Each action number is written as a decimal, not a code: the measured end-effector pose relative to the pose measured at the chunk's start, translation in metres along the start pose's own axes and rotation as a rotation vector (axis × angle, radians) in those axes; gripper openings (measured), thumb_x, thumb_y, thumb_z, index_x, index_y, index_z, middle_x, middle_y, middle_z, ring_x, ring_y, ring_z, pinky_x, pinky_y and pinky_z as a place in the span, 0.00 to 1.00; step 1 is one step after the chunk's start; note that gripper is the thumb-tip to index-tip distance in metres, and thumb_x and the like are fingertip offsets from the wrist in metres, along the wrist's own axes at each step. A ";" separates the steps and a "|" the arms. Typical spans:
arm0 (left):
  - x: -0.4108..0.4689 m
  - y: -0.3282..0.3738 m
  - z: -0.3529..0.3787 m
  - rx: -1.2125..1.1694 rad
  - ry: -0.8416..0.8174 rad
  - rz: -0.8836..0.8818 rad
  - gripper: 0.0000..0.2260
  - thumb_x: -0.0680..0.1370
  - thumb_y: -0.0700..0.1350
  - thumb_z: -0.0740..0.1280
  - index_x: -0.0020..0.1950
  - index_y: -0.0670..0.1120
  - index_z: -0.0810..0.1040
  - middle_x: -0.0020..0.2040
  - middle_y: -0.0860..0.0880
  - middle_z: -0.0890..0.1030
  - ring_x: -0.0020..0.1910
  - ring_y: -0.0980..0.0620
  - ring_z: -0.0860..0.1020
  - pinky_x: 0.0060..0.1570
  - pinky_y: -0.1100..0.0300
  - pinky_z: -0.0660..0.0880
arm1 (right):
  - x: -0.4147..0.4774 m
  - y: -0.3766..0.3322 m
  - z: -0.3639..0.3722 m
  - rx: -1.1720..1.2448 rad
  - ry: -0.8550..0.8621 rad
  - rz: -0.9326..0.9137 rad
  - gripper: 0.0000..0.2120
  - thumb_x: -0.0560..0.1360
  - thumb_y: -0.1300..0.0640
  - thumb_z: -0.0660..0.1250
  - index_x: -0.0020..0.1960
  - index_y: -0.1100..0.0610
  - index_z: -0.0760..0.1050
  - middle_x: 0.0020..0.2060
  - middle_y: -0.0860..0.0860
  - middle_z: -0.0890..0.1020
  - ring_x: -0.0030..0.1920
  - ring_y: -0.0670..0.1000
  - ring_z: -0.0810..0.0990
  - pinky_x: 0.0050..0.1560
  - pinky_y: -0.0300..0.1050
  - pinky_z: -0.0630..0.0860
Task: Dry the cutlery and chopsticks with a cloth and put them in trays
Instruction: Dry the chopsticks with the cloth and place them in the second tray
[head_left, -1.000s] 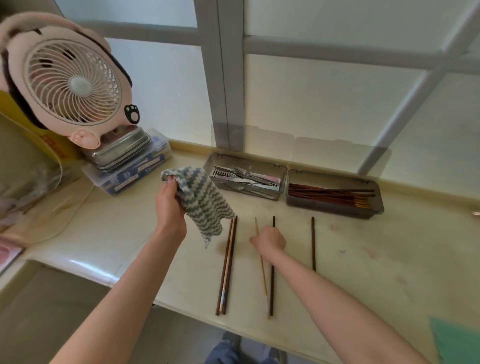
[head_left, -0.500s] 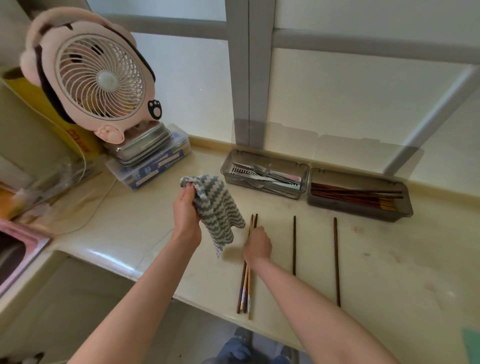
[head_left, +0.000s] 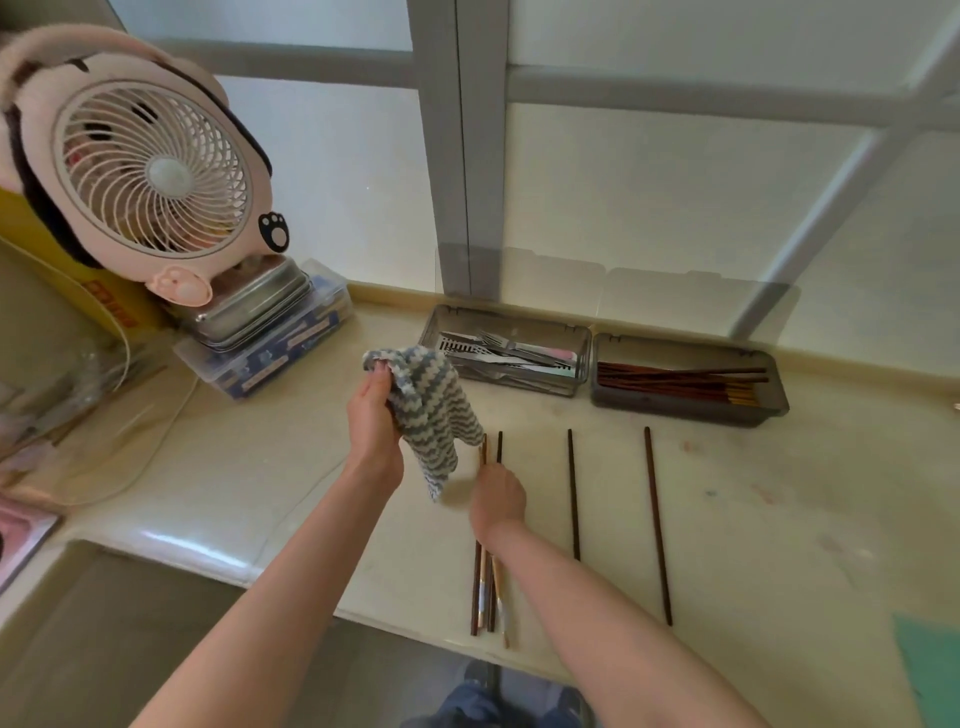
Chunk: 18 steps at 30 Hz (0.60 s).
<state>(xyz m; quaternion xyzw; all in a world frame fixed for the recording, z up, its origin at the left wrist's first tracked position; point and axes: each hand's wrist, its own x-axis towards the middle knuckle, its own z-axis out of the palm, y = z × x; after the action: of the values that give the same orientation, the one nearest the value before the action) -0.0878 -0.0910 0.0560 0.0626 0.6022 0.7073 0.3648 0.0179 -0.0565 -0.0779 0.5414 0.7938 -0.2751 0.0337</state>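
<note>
Pale cream desk (head_left: 779, 519) under a frosted window, seen from the head camera; two grey trays stand at the back, the cutlery tray (head_left: 584, 364) holding forks and other metal pieces, the chopstick tray (head_left: 675, 410) just beside it on the right holding dark red chopsticks; a pink fan (head_left: 150, 171) sits at far left. The step in hand appears to be picking up the next chopsticks for drying: a bundle of chopsticks (head_left: 485, 592) lies near the desk's front edge, with a lone chopstick (head_left: 573, 493) and a farther chopstick (head_left: 657, 525) lying apart to its right; the next move likely calls for lifting the bundle into the cloth, wiping along its length, then laying it in the chopstick tray. The left hand (head_left: 373, 421) grips a blue-and-white zigzag cloth (head_left: 426, 410) by its top, raised above the desk so it hangs loose; the right hand (head_left: 496, 499) rests on the bundle, fingers curled down around it.
</note>
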 end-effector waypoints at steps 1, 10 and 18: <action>0.000 0.000 0.000 0.000 -0.005 0.000 0.16 0.82 0.48 0.53 0.63 0.41 0.73 0.56 0.45 0.79 0.51 0.51 0.78 0.47 0.58 0.75 | 0.001 -0.001 -0.002 0.016 -0.001 0.031 0.13 0.78 0.67 0.57 0.59 0.62 0.75 0.57 0.56 0.78 0.59 0.56 0.77 0.54 0.45 0.74; 0.010 -0.001 0.001 0.025 -0.042 -0.002 0.17 0.82 0.48 0.54 0.64 0.41 0.73 0.58 0.44 0.79 0.55 0.48 0.77 0.47 0.58 0.75 | 0.012 0.009 -0.013 0.366 -0.135 0.332 0.03 0.74 0.62 0.63 0.42 0.60 0.75 0.42 0.56 0.84 0.38 0.55 0.84 0.40 0.45 0.81; 0.016 -0.010 0.010 0.396 -0.249 -0.229 0.15 0.81 0.49 0.58 0.56 0.40 0.77 0.47 0.44 0.81 0.46 0.48 0.79 0.45 0.57 0.74 | 0.026 0.037 -0.102 0.969 -0.152 0.144 0.05 0.76 0.68 0.65 0.43 0.62 0.72 0.32 0.58 0.79 0.25 0.50 0.78 0.26 0.42 0.78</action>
<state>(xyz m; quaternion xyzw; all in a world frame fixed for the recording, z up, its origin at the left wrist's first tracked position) -0.0894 -0.0740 0.0439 0.1510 0.6827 0.5165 0.4944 0.0642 0.0232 -0.0155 0.5267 0.5304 -0.6482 -0.1452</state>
